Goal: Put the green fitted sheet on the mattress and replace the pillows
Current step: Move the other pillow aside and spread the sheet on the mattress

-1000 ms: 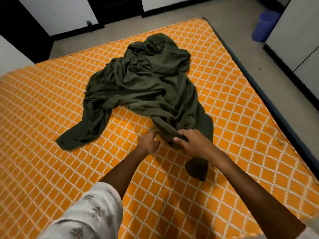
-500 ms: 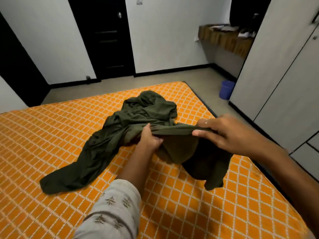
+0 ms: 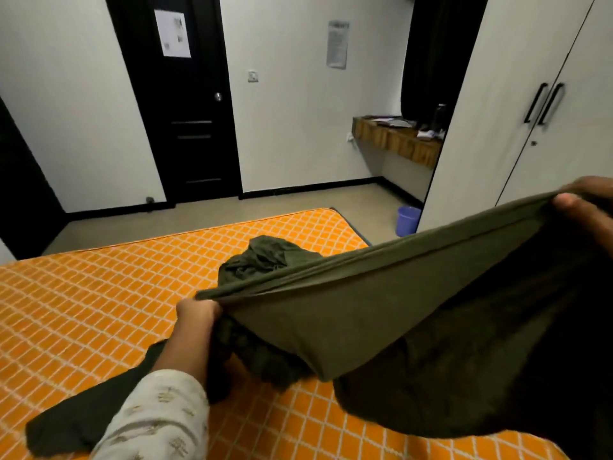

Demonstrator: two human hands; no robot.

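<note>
Fingers [image 3: 569,202] of both hands stretch green sheet [image 3: 381,307] edge taut.

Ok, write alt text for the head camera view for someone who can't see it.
Both hands, left hand low and right hand raised, stretch an edge of the green fitted sheet taut above a bare orange mattress. The rest lies bunched on the mattress; a black door and white wardrobe stand beyond.

your right hand [image 3: 587,207] runs off the right edge, only fingers showing. the lifted sheet [image 3: 398,313] hides the mattress [image 3: 99,293] under it. the papers on the door [image 3: 172,33] and wall [image 3: 337,44] are too blurred to read.
</note>
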